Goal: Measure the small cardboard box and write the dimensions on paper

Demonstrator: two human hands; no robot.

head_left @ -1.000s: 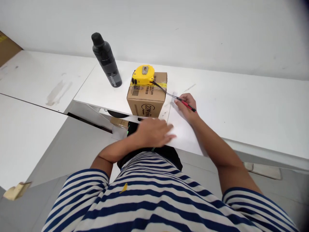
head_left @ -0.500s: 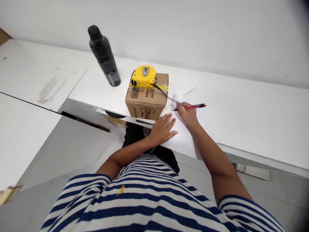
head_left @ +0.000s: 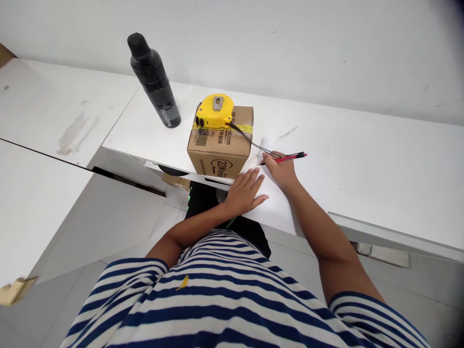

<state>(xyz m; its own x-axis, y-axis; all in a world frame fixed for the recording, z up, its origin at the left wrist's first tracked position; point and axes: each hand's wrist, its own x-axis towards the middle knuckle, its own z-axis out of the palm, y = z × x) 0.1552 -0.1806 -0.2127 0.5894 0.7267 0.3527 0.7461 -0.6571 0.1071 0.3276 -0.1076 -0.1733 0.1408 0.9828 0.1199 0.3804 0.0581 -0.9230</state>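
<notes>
My right hand is closed around a red and black pen, its tip down on the white tabletop beside faint pencil marks. My left hand lies flat and open on the table near its front edge, fingers spread, holding nothing. Just left of both hands stands a small cardboard box with a yellow tape measure on top; its thin black strap hangs over the box toward my right hand.
A black water bottle stands behind the box to the left. Other white panels lie to the left, with a gap below them. A scrap of cardboard lies at the lower left. A white wall runs behind the table.
My left hand came to rest flat on the table by the box. My right hand turned the pen from pointing lower right to nearly level. The view shifted slightly.
</notes>
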